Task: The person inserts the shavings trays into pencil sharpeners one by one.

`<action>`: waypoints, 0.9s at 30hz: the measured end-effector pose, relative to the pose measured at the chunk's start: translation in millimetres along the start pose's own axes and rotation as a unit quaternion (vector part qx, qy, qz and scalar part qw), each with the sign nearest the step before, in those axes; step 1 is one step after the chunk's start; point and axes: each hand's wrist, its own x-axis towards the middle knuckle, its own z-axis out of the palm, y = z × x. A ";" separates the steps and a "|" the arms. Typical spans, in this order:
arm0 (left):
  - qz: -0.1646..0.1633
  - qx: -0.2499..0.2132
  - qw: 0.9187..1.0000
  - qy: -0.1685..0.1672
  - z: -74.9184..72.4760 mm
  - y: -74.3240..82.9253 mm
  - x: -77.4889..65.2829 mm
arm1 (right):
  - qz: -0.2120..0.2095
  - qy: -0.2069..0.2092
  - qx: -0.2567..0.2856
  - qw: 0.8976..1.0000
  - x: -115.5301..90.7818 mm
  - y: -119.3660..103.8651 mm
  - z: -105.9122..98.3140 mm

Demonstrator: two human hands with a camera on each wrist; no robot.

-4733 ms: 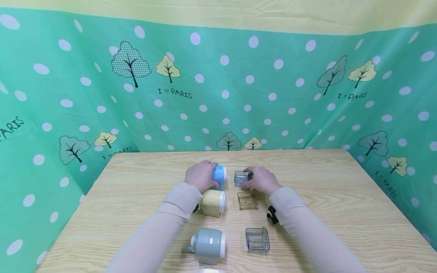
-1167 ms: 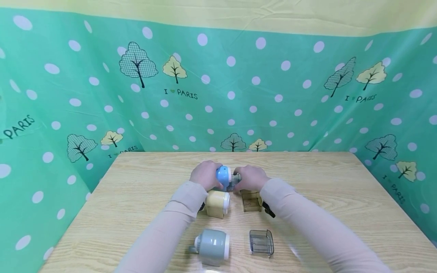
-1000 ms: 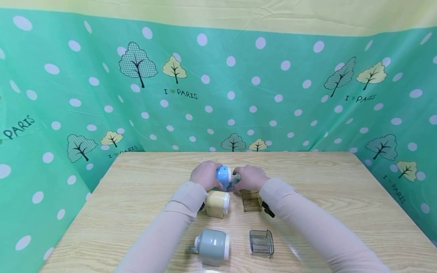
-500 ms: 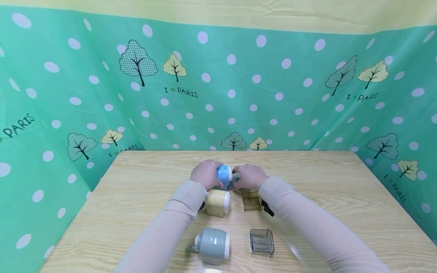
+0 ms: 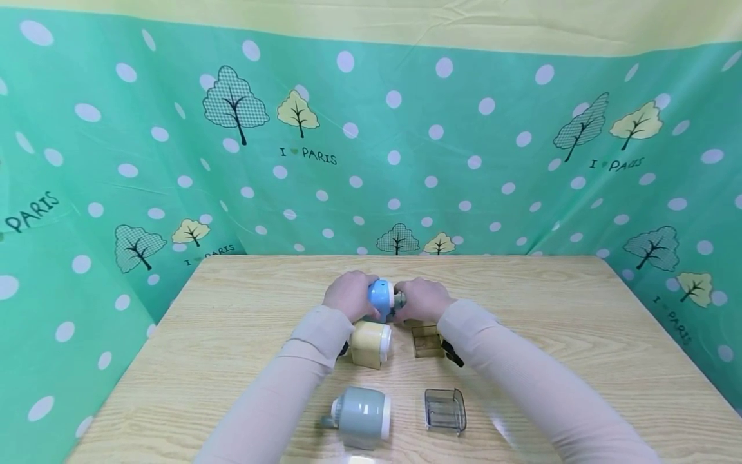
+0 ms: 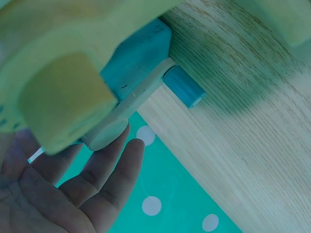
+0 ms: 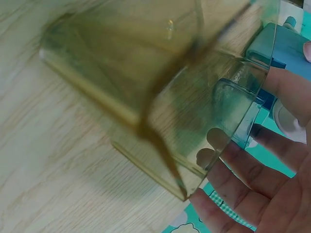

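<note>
My left hand (image 5: pixel 350 296) grips a blue crank pencil sharpener (image 5: pixel 380 299) that lies near the back of the table. Its crank handle (image 6: pixel 138 94) shows in the left wrist view, ending in a blue knob. My right hand (image 5: pixel 425 300) holds a clear shavings drawer (image 7: pixel 238 107) between thumb and fingers, right up against the sharpener's underside. Most of that drawer is hidden in the head view. Just nearer than the hands lie a yellow sharpener (image 5: pixel 367 343) and an amber drawer (image 5: pixel 427 347), set apart from each other.
Closer to the front edge, a grey-blue sharpener (image 5: pixel 362 412) lies on its side, with a smoky clear drawer (image 5: pixel 444 411) to its right. The wooden table (image 5: pixel 232 341) ends at a green dotted curtain (image 5: pixel 498 212).
Over the several seconds shown, my right hand has moved the clear drawer leftward, from apart to against the blue sharpener. Within the last second it edges slightly further in. My left hand keeps its grip.
</note>
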 end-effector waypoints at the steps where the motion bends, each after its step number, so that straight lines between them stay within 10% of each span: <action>1: 0.000 0.000 1.000 0.000 -0.1 0.1 0.0 | 0.000 0.000 0.000 1.000 0.1 -0.2 0.1; 27: -0.007 -0.008 1.000 -0.004 0.7 -0.1 1.0 | 0.012 -0.027 0.059 0.998 -2.0 6.9 -4.6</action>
